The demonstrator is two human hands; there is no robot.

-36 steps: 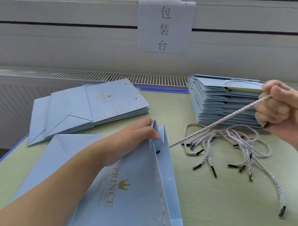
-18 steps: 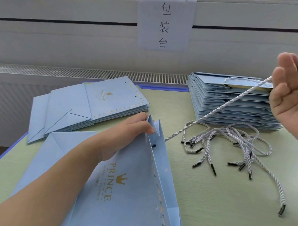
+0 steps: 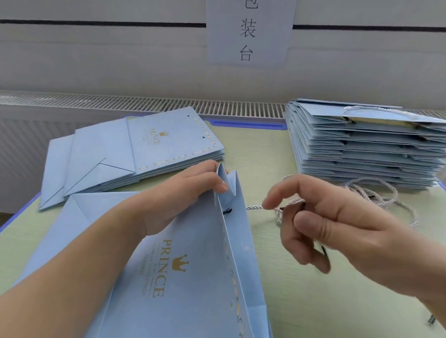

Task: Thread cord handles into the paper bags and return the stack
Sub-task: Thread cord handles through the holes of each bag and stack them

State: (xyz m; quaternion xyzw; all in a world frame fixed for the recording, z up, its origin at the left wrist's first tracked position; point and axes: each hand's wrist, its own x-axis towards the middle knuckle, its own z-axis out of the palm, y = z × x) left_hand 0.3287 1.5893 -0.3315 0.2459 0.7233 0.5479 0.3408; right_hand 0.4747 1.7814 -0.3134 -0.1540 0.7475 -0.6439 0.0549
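Pale green tabletop (image 3: pixel 300 310) with a blue edge stands before a grey wall bearing a paper sign (image 3: pixel 249 30). At far left lies a low stack of flat blue bags (image 3: pixel 131 155), holes visible, no cords seen in them. Just beside it toward the centre, the left hand (image 3: pixel 180 195) pinches the top fold of the open paper bag (image 3: pixel 187 281), fingers curled over its upper edge. A twisted cord (image 3: pixel 256 208) runs from a hole in that bag to the right hand (image 3: pixel 341 223), which pinches it between thumb and forefinger; the remaining fingers are blurred, possibly curled round a dark cord tip. Behind that hand lie loose cords (image 3: pixel 383 194). At far right stands a taller stack of bags (image 3: pixel 364 148) with a cord handle on top.
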